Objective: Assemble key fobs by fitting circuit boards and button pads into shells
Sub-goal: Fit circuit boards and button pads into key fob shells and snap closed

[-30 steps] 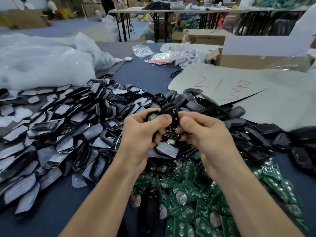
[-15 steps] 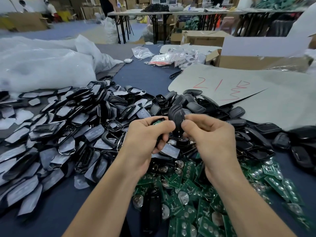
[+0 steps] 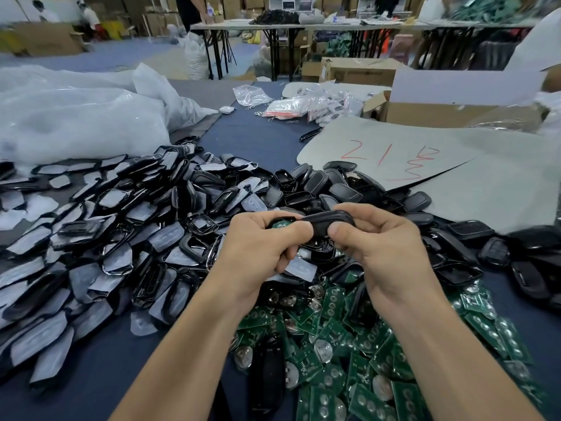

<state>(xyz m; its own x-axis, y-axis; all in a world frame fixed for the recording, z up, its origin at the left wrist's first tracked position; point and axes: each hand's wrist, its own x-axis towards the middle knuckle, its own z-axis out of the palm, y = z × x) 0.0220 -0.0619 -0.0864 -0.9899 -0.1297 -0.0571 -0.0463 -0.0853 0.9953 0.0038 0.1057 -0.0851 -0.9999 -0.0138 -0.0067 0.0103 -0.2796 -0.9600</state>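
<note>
Glossy black plastic shells, green circuit boards with shiny metal discs, matt dark cloth table cover.

Dark blue table, heaps of black shells, green circuit boards, grey sheet, plastic bags

A factory assembly hall or warehouse workshop. The blue counter is heaped with black shells, plastic-wrapped fob frames and green circuit boards. Cardboard boxes sit at the upper right, folding tables and stacked cartons along the top.
</note>
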